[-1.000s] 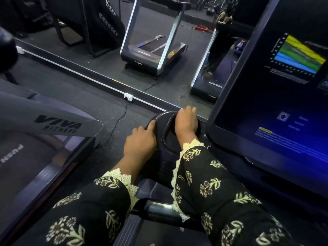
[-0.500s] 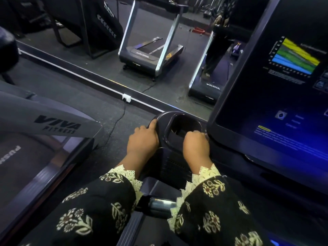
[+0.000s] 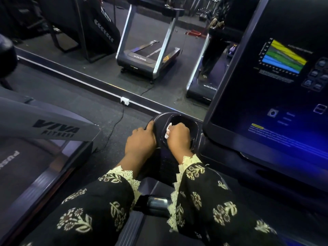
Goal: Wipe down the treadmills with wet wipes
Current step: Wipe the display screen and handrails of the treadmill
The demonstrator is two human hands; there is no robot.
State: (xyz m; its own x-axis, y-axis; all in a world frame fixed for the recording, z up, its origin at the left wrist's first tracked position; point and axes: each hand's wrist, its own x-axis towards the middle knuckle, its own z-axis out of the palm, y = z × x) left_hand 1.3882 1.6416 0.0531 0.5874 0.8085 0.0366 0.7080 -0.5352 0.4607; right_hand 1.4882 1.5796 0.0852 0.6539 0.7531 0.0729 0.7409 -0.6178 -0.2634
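My left hand (image 3: 140, 142) grips the outer edge of the treadmill's cup holder (image 3: 194, 126) at its 9 o'clock. My right hand (image 3: 178, 138) is bunched around a white wet wipe (image 3: 168, 131), pressed inside the holder's near rim. The lit console screen (image 3: 266, 89) rises at 2 o'clock, and a mirror (image 3: 99, 71) stands beyond at 12.

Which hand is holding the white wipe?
The right hand, curled round the wipe inside the cup holder; the left hand only grips the holder's outer rim.
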